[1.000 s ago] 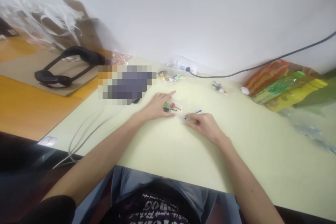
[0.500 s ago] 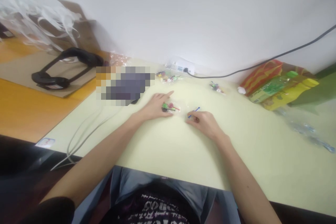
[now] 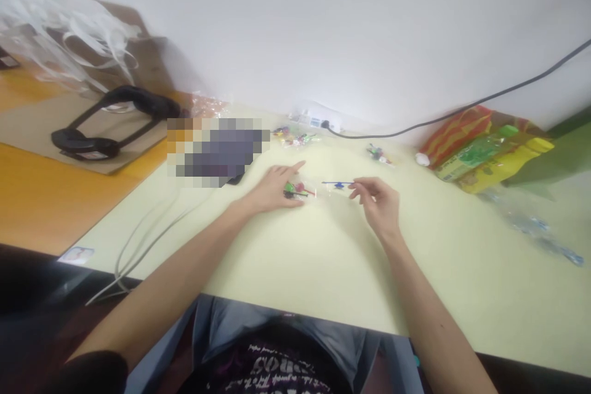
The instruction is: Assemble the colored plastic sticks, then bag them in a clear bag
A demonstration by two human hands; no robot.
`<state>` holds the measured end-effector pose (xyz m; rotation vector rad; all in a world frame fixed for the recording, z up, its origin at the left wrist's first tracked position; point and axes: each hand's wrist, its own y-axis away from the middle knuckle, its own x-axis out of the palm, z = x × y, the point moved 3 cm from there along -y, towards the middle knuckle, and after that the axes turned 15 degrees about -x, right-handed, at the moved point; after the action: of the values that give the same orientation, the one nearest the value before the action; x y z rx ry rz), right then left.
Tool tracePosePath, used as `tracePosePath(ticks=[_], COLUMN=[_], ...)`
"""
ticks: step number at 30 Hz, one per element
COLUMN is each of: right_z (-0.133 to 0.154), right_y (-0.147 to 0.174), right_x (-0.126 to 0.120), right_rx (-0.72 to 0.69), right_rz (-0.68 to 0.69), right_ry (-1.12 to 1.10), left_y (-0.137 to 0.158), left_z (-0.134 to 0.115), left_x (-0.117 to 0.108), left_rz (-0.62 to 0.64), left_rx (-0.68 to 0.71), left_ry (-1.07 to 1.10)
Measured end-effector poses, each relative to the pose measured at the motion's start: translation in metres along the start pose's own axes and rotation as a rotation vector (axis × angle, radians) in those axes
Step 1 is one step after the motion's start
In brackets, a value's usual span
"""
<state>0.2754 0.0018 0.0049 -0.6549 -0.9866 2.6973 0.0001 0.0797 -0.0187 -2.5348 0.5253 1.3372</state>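
My left hand (image 3: 272, 188) rests on the pale table, fingers stretched out and thumb apart. Between thumb and fingers lie small toy pieces (image 3: 295, 189) in green, red and black, with clear plastic around them. Whether the hand presses on that plastic is hard to see. To the right, my right hand (image 3: 376, 200) pinches the end of a thin blue plastic stick (image 3: 335, 183) between thumb and fingertips. The stick points left, nearly level, and a small blue piece shows just under it; whether they are joined I cannot tell.
Bags of small coloured pieces (image 3: 295, 136) and another such bag (image 3: 381, 152) lie further back. A blurred dark object (image 3: 221, 154) is left of my hands. At right are a green bottle (image 3: 480, 151), bright packets and crumpled clear plastic (image 3: 540, 231). A black cable (image 3: 415, 130) runs along the wall.
My right hand has moved right and slightly away from me, its fingers turned. The blue stick has swung from slanting to nearly level. My left hand has stayed in place.
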Motion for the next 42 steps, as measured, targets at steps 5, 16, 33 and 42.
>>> tracePosePath(ticks=[5, 16, 33, 42], right_z=[-0.013, -0.021, -0.011, 0.004], right_y=[0.008, 0.007, 0.006, 0.003], right_x=[0.031, 0.044, 0.036, 0.034], right_rx=[0.022, -0.164, -0.053, 0.089], right_rz=[0.127, 0.203, 0.345, 0.288], right_ry=[0.000, 0.220, -0.156, -0.479], left_y=[0.001, 0.007, 0.012, 0.011], left_z=[-0.002, -0.017, -0.036, -0.036], left_x=[0.001, 0.011, 0.012, 0.016], left_rz=[0.004, 0.084, 0.131, 0.369], left_rx=[0.050, 0.170, 0.084, -0.023], left_ry=[0.010, 0.033, 0.266, 0.610])
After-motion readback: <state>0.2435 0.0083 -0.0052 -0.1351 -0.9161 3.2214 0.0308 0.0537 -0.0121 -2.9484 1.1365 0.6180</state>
